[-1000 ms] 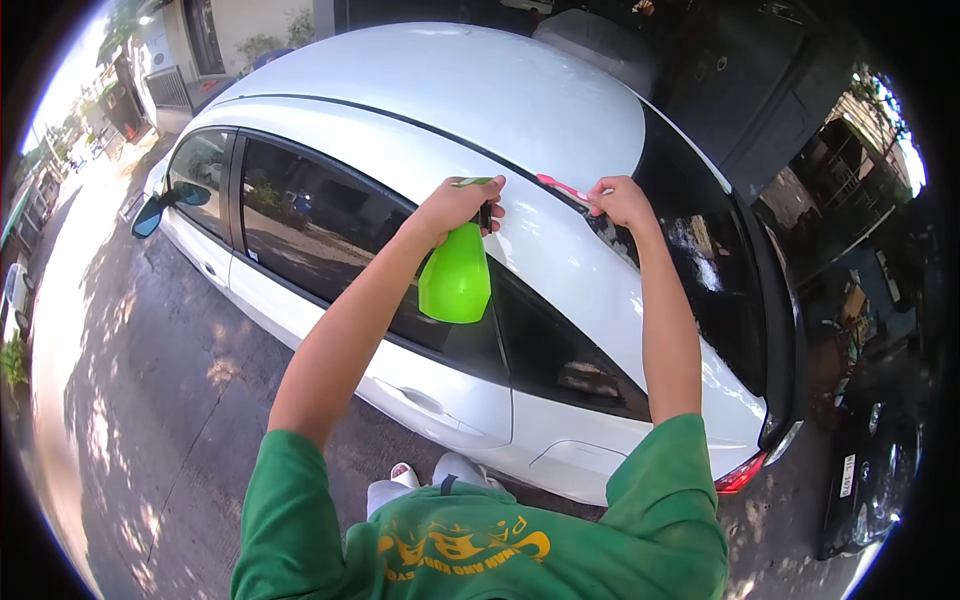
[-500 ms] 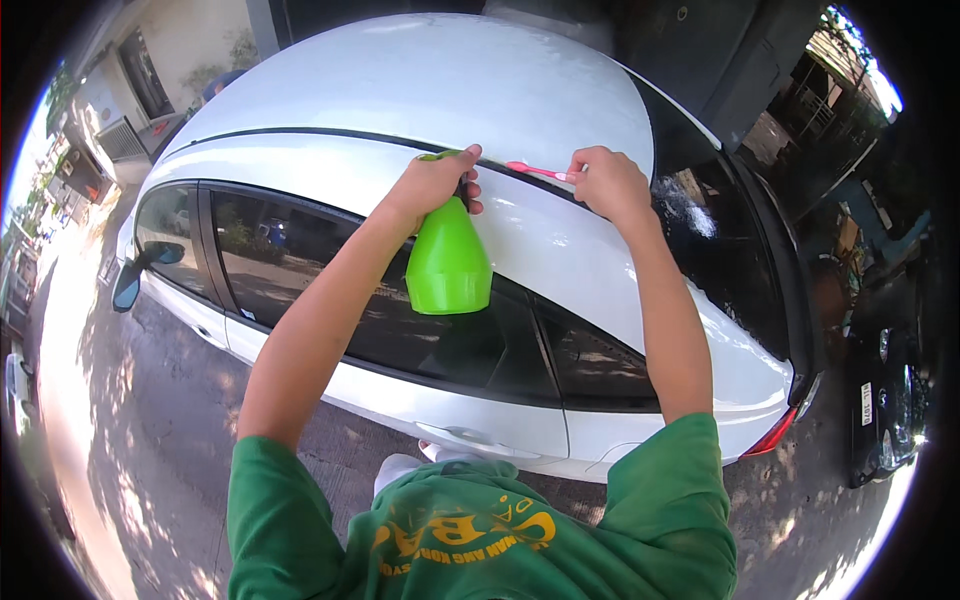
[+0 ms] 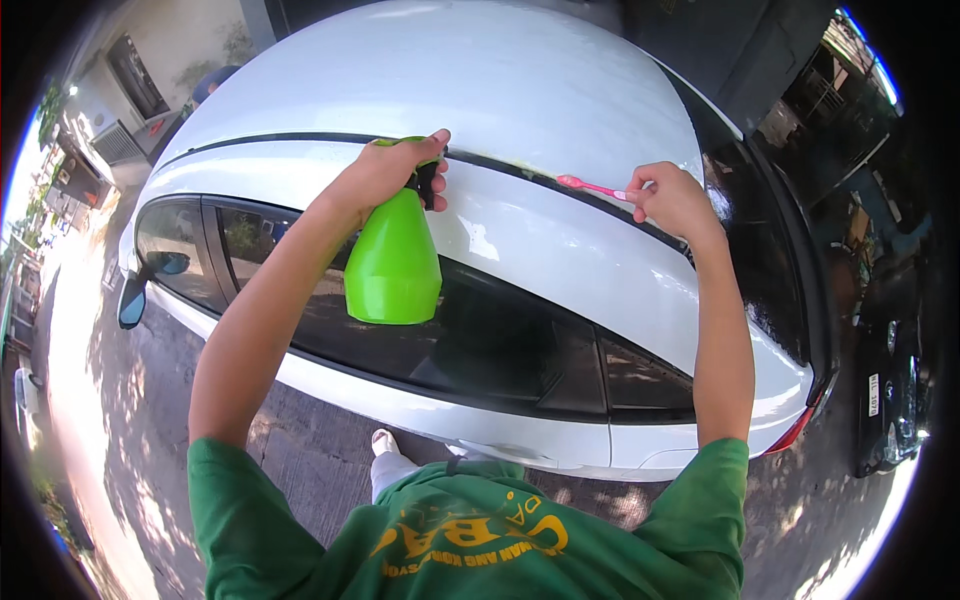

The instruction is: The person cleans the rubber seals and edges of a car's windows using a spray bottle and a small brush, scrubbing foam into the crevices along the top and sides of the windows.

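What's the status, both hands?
Left hand gripping green spray bottle. Right hand holding pink brush, head at black roof strip. No obstruction visible there.

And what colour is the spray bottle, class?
The spray bottle is bright green, clearest in the head view.

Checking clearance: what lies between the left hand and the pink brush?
The head view shows white bodywork and a black roof strip between left hand and pink brush; no separate object.
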The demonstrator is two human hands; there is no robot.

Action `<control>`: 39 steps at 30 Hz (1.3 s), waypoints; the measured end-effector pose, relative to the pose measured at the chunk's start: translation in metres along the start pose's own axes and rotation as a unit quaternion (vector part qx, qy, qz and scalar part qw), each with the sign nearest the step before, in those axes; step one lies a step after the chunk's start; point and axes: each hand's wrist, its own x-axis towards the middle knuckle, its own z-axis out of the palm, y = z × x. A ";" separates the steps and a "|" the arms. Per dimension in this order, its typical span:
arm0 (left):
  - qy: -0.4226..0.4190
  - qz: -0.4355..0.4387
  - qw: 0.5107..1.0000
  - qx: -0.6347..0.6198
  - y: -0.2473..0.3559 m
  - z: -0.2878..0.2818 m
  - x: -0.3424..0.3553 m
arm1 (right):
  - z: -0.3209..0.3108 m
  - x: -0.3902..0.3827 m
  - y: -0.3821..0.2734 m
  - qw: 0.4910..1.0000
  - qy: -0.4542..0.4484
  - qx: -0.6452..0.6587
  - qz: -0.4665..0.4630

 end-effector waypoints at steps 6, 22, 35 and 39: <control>0.012 0.009 0.999 -0.035 -0.015 -0.041 0.012 | 0.055 0.044 -0.165 0.999 0.044 0.018 -0.018; -0.030 0.026 0.999 -0.031 -0.039 -0.199 0.024 | 0.097 0.097 -0.299 0.997 0.069 -0.014 -0.015; 0.024 0.032 0.999 -0.017 -0.047 -0.305 0.010 | 0.116 0.110 -0.385 0.992 0.085 -0.069 -0.070; 0.003 0.025 1.000 0.007 -0.060 -0.364 0.003 | 0.100 0.117 -0.397 0.996 0.030 -0.062 -0.062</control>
